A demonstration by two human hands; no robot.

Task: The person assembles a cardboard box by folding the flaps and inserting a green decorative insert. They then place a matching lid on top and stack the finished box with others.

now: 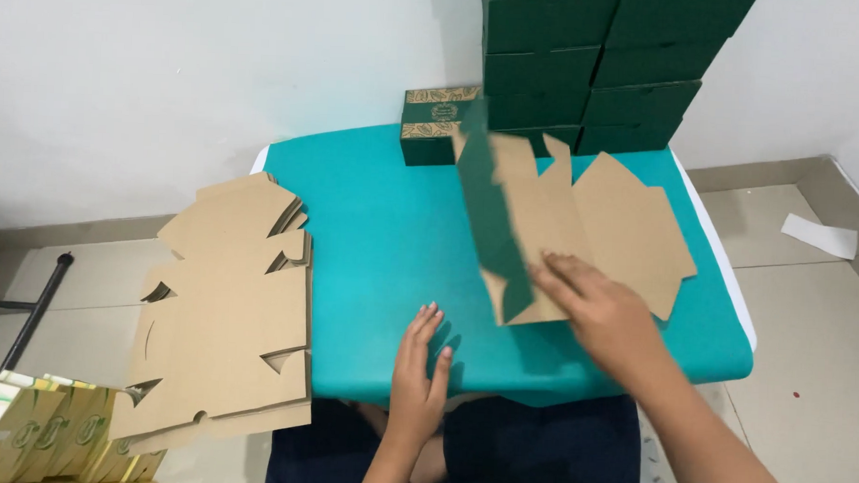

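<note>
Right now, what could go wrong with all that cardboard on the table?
The pile of flat cardboard blanks hangs over the left edge of the teal table, so it might slide off. The right hand presses the half-folded blank close to the tall stack of green boxes; a bump could perhaps topple them.

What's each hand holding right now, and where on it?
Right hand presses on the flat carton blank at its near lower edge, one side flap folded up; a closed grip can't be told. Left hand lies flat on the teal table, holding nothing.
</note>
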